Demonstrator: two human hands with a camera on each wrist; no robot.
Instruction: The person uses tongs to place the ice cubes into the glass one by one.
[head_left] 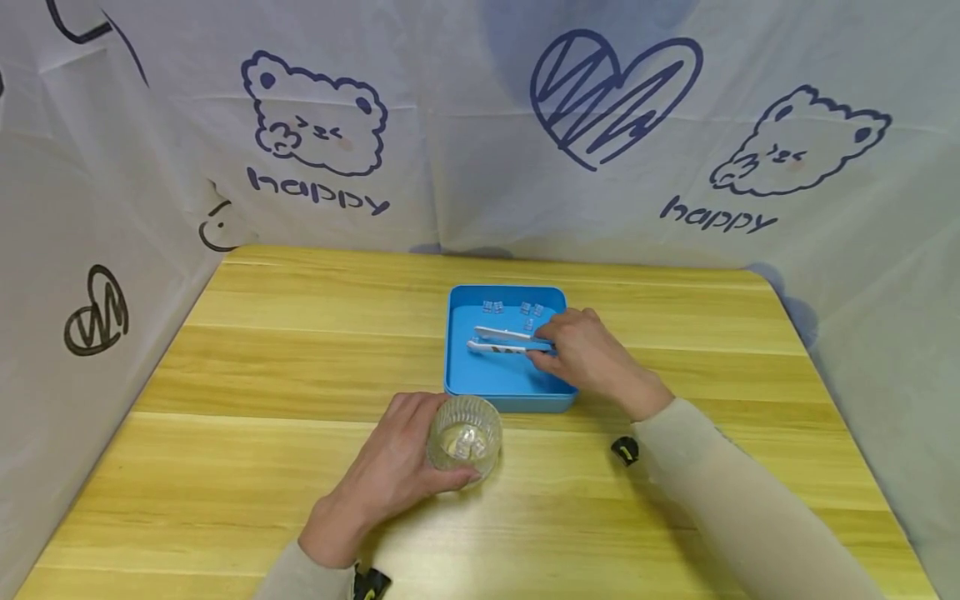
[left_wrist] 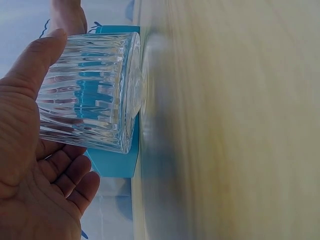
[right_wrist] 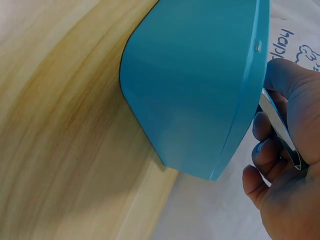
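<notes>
My left hand (head_left: 397,458) grips a ribbed drinking glass (head_left: 491,417) between thumb and fingers, in front of the blue tray (head_left: 517,404). A few transparent cubes (head_left: 468,442) lie at the bottom of the glass. The left wrist view shows the glass (left_wrist: 90,95) upright, its base right at the tabletop. Over the tray's right side, my right hand (head_left: 588,354) holds tongs (head_left: 498,348) with white arms, their tips pointing left inside the tray. Several transparent cubes (head_left: 527,308) sit along the tray's far part. The tongs' metal back end (right_wrist: 280,125) shows within the right palm.
The wooden table (head_left: 300,333) reaches back to a white cloth (head_left: 465,167) with drawn bears and hearts. A small black object (head_left: 625,451) lies by the right forearm. Another black piece (head_left: 371,583) is beside the left sleeve.
</notes>
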